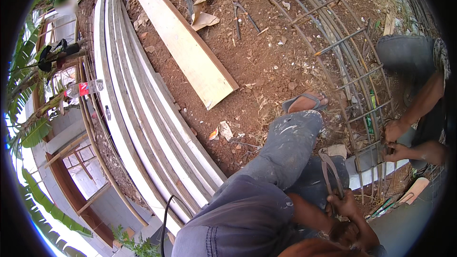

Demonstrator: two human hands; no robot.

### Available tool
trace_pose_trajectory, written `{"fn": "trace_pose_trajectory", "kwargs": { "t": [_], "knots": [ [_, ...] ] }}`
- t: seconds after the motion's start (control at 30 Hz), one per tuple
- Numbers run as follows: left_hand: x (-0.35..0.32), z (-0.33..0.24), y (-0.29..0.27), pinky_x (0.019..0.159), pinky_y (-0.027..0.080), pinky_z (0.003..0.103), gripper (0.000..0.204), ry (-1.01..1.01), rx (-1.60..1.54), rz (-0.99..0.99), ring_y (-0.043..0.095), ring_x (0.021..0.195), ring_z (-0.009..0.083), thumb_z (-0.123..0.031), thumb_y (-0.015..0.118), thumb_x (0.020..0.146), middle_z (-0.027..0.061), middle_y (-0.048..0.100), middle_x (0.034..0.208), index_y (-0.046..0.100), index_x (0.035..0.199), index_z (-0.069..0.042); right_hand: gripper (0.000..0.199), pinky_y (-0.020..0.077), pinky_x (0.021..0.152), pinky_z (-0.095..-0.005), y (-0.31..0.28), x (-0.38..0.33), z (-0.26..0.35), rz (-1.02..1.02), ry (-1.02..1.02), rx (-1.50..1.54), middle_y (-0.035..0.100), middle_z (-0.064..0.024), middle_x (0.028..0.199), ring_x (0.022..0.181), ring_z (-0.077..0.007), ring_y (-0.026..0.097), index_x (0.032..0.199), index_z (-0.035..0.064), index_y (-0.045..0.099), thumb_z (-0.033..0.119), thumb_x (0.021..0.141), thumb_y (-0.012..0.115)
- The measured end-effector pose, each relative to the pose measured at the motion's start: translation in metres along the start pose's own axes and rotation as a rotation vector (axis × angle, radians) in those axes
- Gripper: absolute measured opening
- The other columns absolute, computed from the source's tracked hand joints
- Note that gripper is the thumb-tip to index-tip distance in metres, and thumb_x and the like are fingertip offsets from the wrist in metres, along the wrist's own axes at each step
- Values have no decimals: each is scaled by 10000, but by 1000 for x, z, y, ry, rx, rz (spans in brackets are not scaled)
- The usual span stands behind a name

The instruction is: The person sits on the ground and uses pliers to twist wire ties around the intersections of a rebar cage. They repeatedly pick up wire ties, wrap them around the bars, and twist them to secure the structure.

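My left hand (343,204) is shut on the two handles of metal pincers (329,169), whose jaws point up toward my knee. My right hand (354,235) sits just below it, fingers curled; what it grips is hidden. Both hands are over my lap, beside my paint-flecked jeans leg (290,143) and sandalled foot (304,102). A long rebar cage (342,66) lies on the red soil to my right. A co-worker's two hands (395,138) hold its bars near the close end.
A stack of curved white planks (138,109) runs along the left. A pale wooden board (185,43) lies on the soil. Loose pincers (243,14), paper scraps (204,19) and a plastic bottle (85,87) lie about. A grey slab (409,228) sits at lower right.
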State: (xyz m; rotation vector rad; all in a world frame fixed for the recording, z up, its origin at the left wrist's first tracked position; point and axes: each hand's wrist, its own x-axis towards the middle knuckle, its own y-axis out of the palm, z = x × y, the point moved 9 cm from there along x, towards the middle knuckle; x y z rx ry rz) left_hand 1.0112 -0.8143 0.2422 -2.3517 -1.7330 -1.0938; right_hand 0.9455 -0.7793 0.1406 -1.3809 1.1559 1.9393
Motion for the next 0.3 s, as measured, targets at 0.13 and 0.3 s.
{"fn": "trace_pose_trajectory", "kwargs": {
  "t": [0.13, 0.3],
  "knots": [
    [45, -72, -50, 517, 351, 423, 219, 17, 272, -112, 498, 572, 260, -202, 649, 680, 63, 482, 649, 491, 598, -74, 278, 457, 410, -314, 42, -6, 35, 56, 60, -124, 646, -135, 613, 477, -213, 628, 877, 31, 540, 291, 925, 626],
    [50, -123, -116, 752, 520, 398, 238, -344, 501, -66, 620, 946, 305, -80, 636, 757, 128, 616, 1007, 630, 981, 3, 421, 464, 435, -327, 74, 9, 63, 28, 3, -141, 649, -141, 638, 498, -230, 634, 904, 25, 569, 444, 944, 586]
  ]
}}
